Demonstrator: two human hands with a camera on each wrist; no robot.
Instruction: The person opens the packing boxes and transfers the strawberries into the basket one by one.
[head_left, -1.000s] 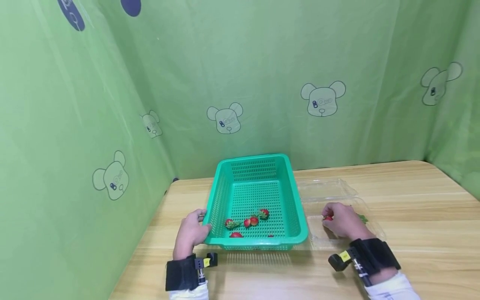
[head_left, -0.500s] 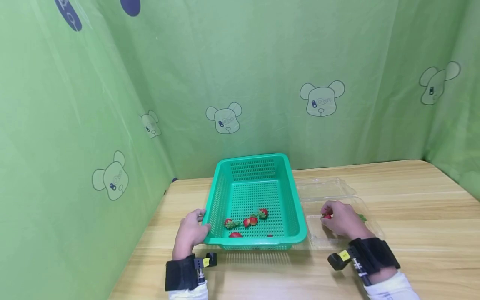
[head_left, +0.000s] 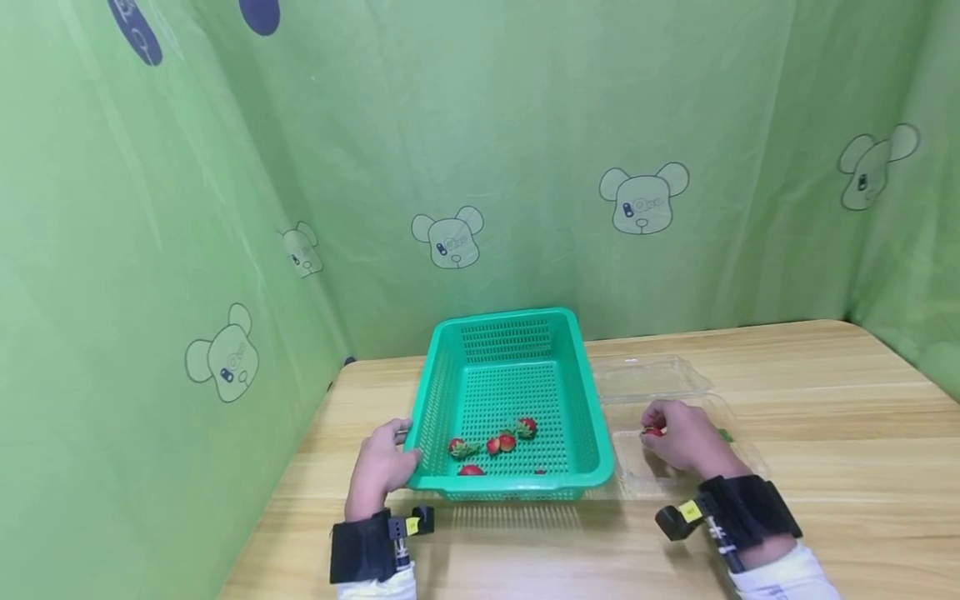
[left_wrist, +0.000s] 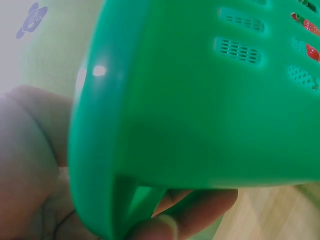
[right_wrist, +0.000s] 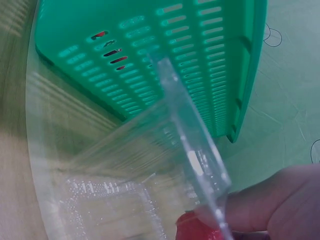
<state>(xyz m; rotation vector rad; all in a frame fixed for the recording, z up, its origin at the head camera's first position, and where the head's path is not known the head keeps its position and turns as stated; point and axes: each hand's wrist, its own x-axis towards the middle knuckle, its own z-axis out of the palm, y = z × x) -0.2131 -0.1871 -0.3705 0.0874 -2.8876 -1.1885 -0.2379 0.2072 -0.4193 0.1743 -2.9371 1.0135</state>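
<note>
My left hand (head_left: 385, 461) grips the near left corner of a green plastic basket (head_left: 517, 481); in the left wrist view its fingers curl under the rim. Inside the basket, towards its near side, lie several strawberries (head_left: 507, 442) with green leaves. My right hand (head_left: 686, 435) reaches into a clear plastic box (head_left: 738, 433) to the right and pinches a red strawberry (right_wrist: 194, 229) beside the box's near wall in the right wrist view. Most of that strawberry is hidden by the fingers. Green leaves (head_left: 725, 435) show just past the right hand, inside the box.
The clear box's lid (head_left: 648, 377) lies folded back on the wooden table (head_left: 840, 433). A green curtain (head_left: 525, 150) with bear prints hangs behind and to the left. The basket stands close against the box's left side.
Almost nothing has moved. The left hand keeps its hold on the basket corner, and the right hand stays in the clear box with the strawberry, shifting only very slightly.
</note>
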